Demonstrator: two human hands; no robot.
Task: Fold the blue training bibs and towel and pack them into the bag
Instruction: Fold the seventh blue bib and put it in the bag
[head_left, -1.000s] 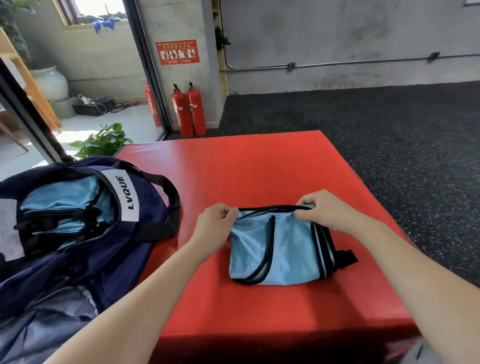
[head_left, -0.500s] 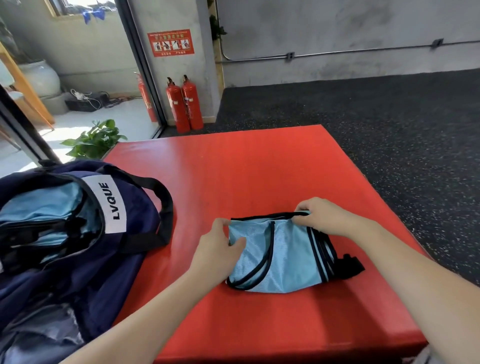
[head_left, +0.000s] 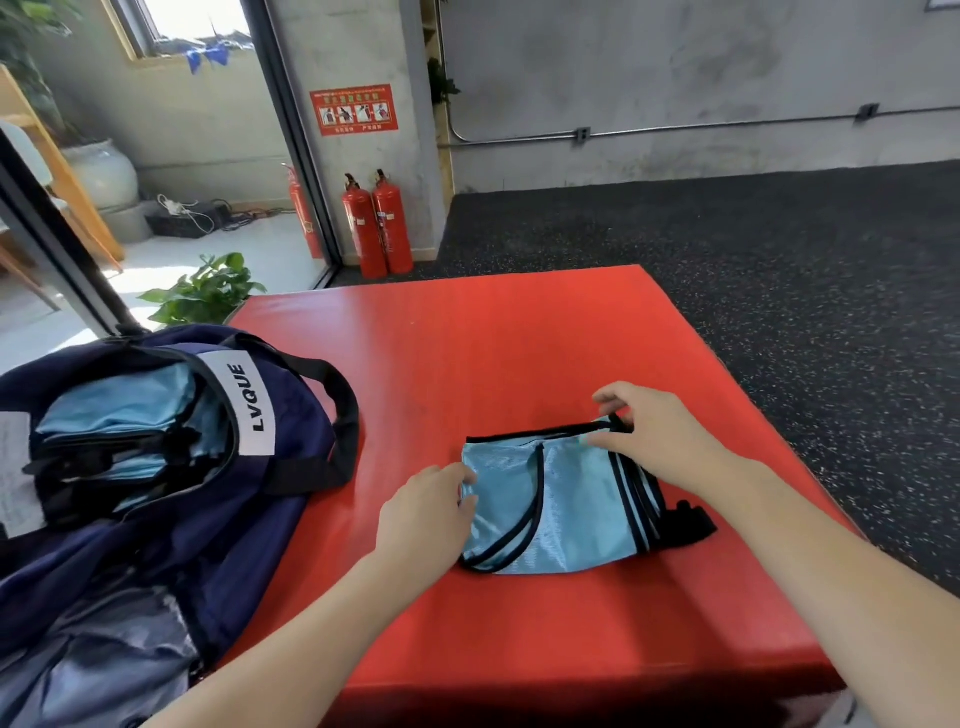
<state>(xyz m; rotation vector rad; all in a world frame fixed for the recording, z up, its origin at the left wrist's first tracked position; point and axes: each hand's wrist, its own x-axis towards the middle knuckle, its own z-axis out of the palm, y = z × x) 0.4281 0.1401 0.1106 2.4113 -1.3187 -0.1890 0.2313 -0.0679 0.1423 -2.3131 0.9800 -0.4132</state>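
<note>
A red mat carries a navy bag, cut off at the left, with folded blue bibs inside. A folded bib lies centre. The left hand pinches its left edge; the right hand pinches the far corner, fingertips partly hidden.

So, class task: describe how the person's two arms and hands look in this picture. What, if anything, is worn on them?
Both forearms are bare as far as the frame shows: no sleeves or cuffs in view. The left hand and the right hand wear no gloves, and no watch, bracelet or ring is visible on either. No markings show on the arms.
</note>
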